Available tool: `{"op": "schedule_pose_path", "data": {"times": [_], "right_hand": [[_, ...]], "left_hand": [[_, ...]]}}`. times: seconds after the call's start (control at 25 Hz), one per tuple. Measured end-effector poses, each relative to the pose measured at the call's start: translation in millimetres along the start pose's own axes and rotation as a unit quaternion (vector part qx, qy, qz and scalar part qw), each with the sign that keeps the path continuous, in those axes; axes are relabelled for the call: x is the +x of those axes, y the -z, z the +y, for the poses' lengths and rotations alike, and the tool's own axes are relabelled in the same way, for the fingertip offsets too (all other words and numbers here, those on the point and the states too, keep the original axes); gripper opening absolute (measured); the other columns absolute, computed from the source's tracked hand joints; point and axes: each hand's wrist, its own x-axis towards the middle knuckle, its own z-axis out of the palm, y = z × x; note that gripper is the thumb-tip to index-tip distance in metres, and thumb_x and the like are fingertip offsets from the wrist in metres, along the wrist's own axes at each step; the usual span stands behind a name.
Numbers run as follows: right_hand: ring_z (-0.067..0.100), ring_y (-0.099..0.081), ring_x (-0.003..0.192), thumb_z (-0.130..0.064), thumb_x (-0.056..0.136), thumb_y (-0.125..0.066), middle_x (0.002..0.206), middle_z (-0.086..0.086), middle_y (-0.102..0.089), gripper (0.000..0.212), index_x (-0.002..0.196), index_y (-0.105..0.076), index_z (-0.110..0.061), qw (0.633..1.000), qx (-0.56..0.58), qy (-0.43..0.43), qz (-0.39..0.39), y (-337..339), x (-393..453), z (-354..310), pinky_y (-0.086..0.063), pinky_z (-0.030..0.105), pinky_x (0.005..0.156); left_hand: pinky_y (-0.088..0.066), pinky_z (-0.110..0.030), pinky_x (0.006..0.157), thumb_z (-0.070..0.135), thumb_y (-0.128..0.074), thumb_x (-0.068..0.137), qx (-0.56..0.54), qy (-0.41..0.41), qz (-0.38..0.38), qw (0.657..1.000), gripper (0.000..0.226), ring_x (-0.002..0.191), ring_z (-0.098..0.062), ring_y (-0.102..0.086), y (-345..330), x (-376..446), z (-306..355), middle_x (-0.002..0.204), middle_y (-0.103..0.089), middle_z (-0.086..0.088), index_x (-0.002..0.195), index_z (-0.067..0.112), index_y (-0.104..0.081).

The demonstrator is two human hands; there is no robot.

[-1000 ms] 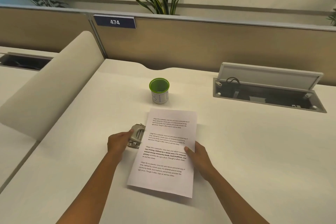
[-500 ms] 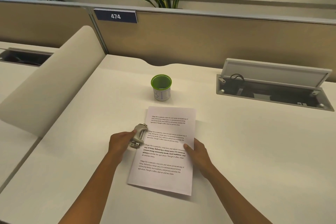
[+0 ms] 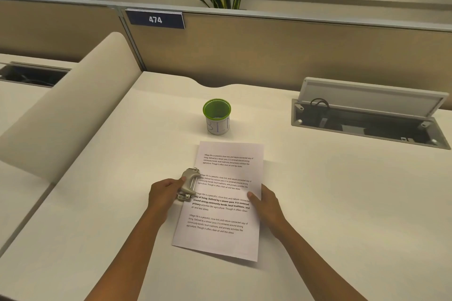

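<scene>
Left hand [image 3: 165, 192] grips a grey hole punch [image 3: 188, 184] at the left edge of the printed sheet [image 3: 220, 227], which lies flat on the desk [image 3: 342, 203]. Right hand [image 3: 265, 203]: thumb presses the sheet's right edge; fingers hidden, grip cannot be told. Green cup [image 3: 217, 116] stands just beyond.
</scene>
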Motion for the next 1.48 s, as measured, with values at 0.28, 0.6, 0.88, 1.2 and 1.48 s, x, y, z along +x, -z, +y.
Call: {"op": "schedule_pose_path", "data": {"times": [0.28, 0.6, 0.88, 1.2, 1.48], "right_hand": [[0.023, -0.064, 0.12, -0.017, 0.102, -0.053, 0.133, 0.002, -0.067, 0.034, 0.135, -0.058, -0.013, 1.0, 0.006, -0.007, -0.004, 3, 0, -1, -0.049, 0.048, 0.106], [0.021, -0.063, 0.123, -0.018, 0.102, -0.054, 0.135, 0.001, -0.065, 0.036, 0.137, -0.057, -0.014, 1.0, -0.001, -0.013, -0.001, 4, -1, -1, -0.048, 0.046, 0.108], [0.021, -0.064, 0.12, -0.019, 0.101, -0.055, 0.133, 0.0, -0.067, 0.035, 0.136, -0.058, -0.015, 1.0, -0.003, -0.02, -0.001, 3, 2, 0, -0.049, 0.047, 0.106], [0.018, -0.062, 0.122, -0.019, 0.101, -0.053, 0.134, -0.003, -0.066, 0.036, 0.137, -0.057, -0.017, 0.999, -0.029, -0.011, 0.014, -1, 4, 2, -0.048, 0.043, 0.108], [0.019, -0.064, 0.119, -0.02, 0.101, -0.053, 0.132, -0.001, -0.067, 0.034, 0.135, -0.058, -0.017, 0.999, -0.005, -0.014, 0.036, -3, 6, 3, -0.05, 0.043, 0.104]], "left_hand": [[-0.046, -0.038, 0.075, 0.025, -0.074, 0.088, 0.054, -0.009, -0.002, 0.999, 0.025, 0.077, -0.023, -0.055, -6, -1, 5, 0.07, -0.063, -0.002, 0.066, 0.014, -0.07], [-0.043, -0.04, 0.096, 0.053, -0.042, 0.101, 0.125, -0.031, 0.028, 0.991, 0.048, 0.121, -0.029, -0.05, -24, 13, 26, 0.11, -0.066, -0.009, 0.108, 0.013, -0.068], [-0.014, -0.047, 0.121, 0.053, -0.035, 0.103, 0.296, -0.177, 0.098, 0.933, 0.057, 0.144, -0.029, -0.033, -56, 23, 32, 0.141, -0.055, -0.012, 0.139, 0.011, -0.048], [-0.001, -0.055, 0.124, 0.056, -0.029, 0.102, 0.423, -0.25, 0.124, 0.862, 0.066, 0.153, -0.028, -0.02, -71, 20, 20, 0.153, -0.047, -0.006, 0.145, 0.007, -0.042], [-0.001, -0.054, 0.125, 0.052, -0.027, 0.104, 0.402, -0.231, 0.107, 0.88, 0.061, 0.155, -0.025, -0.016, -70, 23, 21, 0.157, -0.044, -0.007, 0.146, 0.01, -0.042]]}}
